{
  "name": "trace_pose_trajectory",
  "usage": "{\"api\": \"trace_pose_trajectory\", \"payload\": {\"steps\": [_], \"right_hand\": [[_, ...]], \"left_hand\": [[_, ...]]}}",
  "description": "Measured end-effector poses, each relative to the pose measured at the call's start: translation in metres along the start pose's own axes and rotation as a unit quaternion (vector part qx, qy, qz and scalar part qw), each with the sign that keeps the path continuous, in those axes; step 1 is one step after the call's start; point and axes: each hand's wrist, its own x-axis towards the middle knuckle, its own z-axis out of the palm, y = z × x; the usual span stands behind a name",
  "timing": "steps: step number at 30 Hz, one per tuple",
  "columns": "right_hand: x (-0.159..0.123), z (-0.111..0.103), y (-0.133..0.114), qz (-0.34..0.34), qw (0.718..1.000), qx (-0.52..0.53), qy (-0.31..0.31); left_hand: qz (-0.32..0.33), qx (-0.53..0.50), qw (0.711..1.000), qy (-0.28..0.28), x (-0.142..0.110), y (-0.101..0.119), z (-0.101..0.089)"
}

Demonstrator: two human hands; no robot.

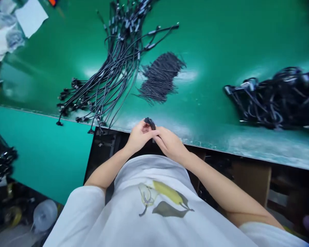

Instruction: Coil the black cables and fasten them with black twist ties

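Both hands meet at the near edge of the green table (221, 41). My left hand (138, 136) and my right hand (170, 143) are closed together around a small black cable bundle (150, 122), whose top pokes out above my fingers. Most of the bundle is hidden inside my hands. Beyond them lies a fan of long black cables with connectors (110, 72), and next to it a heap of short black ties (160, 77).
A tangled pile of black coiled cables (278, 99) sits at the right. Papers and plastic bags (12, 24) lie at the far left corner. A lower teal surface (38, 154) holds more black cables (0, 157). Dark shelving lies under the table.
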Motion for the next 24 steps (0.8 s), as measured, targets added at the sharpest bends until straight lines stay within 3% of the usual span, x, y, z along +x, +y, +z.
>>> {"api": "trace_pose_trajectory", "payload": {"steps": [3,7,10,13,16,19,22,24], "right_hand": [[-0.001,0.001,-0.001,0.021,0.997,0.067,-0.012],[0.006,0.001,-0.002,0.092,0.991,0.091,-0.031],[0.009,-0.006,-0.002,0.105,0.988,0.103,-0.044],[0.008,-0.024,-0.005,0.044,0.998,0.018,0.038],[0.01,-0.046,-0.01,-0.082,0.974,-0.161,0.137],[0.016,-0.062,-0.01,-0.173,0.945,-0.271,0.057],[0.015,-0.077,0.004,-0.093,0.941,-0.325,-0.029],[0.005,-0.095,0.02,-0.008,0.941,-0.34,0.004]], "left_hand": [[0.016,0.071,0.997,-0.005,-0.002,0.001,0.0],[0.043,0.173,0.984,-0.007,0.0,0.005,0.001],[0.071,0.226,0.972,0.001,0.006,0.01,0.001],[0.074,0.283,0.956,-0.007,0.013,0.017,-0.001],[0.069,0.338,0.935,-0.079,0.015,0.025,0.0],[0.095,0.386,0.906,-0.143,0.013,0.03,0.007],[0.123,0.382,0.904,-0.147,0.01,0.034,0.007],[0.139,0.36,0.914,-0.124,0.009,0.034,-0.003]]}}
